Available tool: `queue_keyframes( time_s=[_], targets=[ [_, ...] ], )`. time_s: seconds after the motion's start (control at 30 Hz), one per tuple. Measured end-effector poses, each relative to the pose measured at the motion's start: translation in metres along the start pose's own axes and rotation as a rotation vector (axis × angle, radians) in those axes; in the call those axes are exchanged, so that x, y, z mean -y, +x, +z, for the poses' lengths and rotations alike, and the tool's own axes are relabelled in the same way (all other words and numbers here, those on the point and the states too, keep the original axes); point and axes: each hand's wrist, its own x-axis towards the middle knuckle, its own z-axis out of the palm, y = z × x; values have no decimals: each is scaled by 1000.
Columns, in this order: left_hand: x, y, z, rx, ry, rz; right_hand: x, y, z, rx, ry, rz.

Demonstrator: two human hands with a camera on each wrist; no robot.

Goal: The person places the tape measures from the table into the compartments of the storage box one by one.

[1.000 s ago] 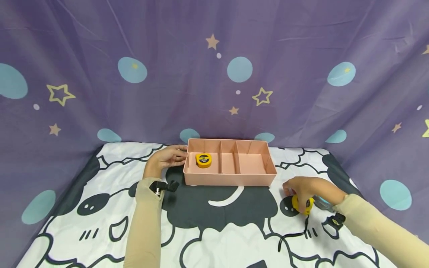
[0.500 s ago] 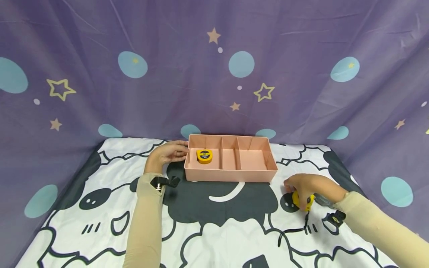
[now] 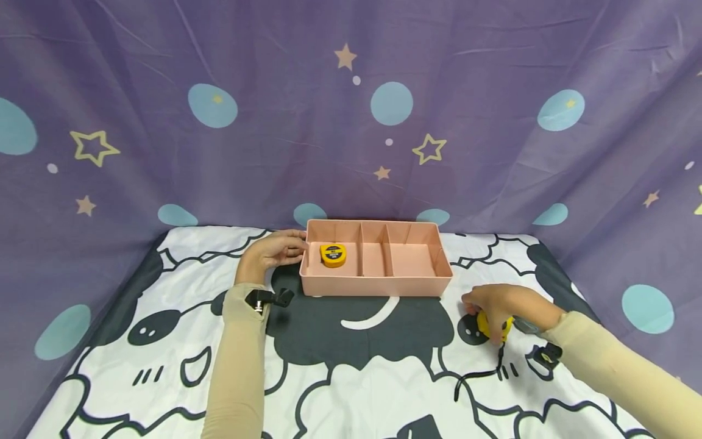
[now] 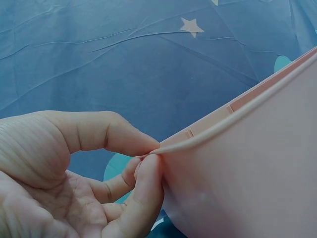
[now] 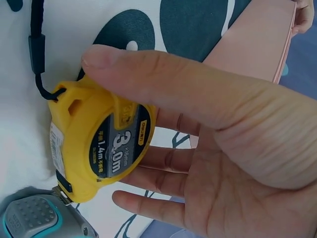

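Observation:
My left hand (image 3: 274,249) pinches the upper left end of a long pink divided box (image 3: 378,286). In the left wrist view its thumb and forefinger meet on the box's rim (image 4: 218,134). A yellow tape measure (image 3: 333,255) lies in the box's left compartment. To the right of the box, my right hand (image 3: 501,302) grips a second yellow tape measure (image 5: 81,129) with a black wrist strap. The right wrist view shows the thumb across its top side and fingers behind it. A grey and turquoise tape measure (image 5: 34,218) lies close by, partly hidden by the hand in the head view.
The table bears a white cloth (image 3: 373,390) with black cartoon-sheep print. Behind it hangs a purple curtain (image 3: 296,122) with stars and dots, close to the box's back wall. The black strap (image 3: 477,374) trails over the cloth toward the front.
The head view has shifted a little. Both hands keep their grips, and the box and tape measures stay where they were.

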Motion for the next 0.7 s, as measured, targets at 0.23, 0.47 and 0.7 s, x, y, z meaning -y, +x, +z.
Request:
queue_keyframes(
  time_s=[0.23, 0.47, 0.7],
  targets=[
    [-2, -1, 1, 9, -1, 1, 0, 0, 3, -38, -27, 28],
    [-1, 0, 0, 10, -3, 6, -3, 3, 2, -38, -14, 6],
    [0, 0, 1, 7, -3, 5, -8, 2, 3, -74, 49, -33]
  ],
)
